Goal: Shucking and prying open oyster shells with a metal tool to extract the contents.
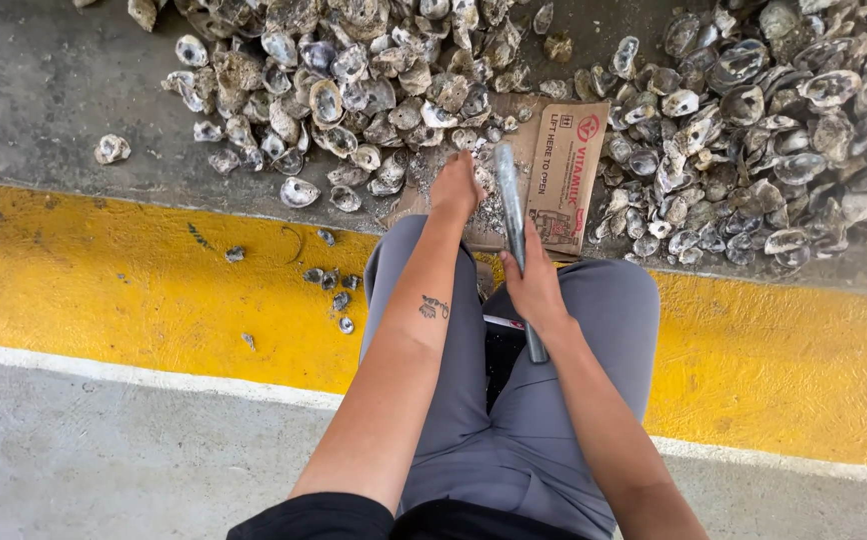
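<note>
Right hand (534, 285): grip closed around a grey metal bar (512, 215), held near its lower end; the bar points away from the body, its tip over a flattened cardboard sheet (564, 160).

Left hand (456, 188): reaches down onto the cardboard among shell crumbs; fingers hidden under the hand, so its grip cannot be told, nor what it touches.

Cardboard: lies on grey concrete ground (34, 90), partly buried under shells.

Oyster shells (354, 90): two large heaps either side of the cardboard, cut off at the top edge.

Yellow painted strip (104, 280): a few loose shells on it. Grey-trousered knees (614, 320) rest on it.
</note>
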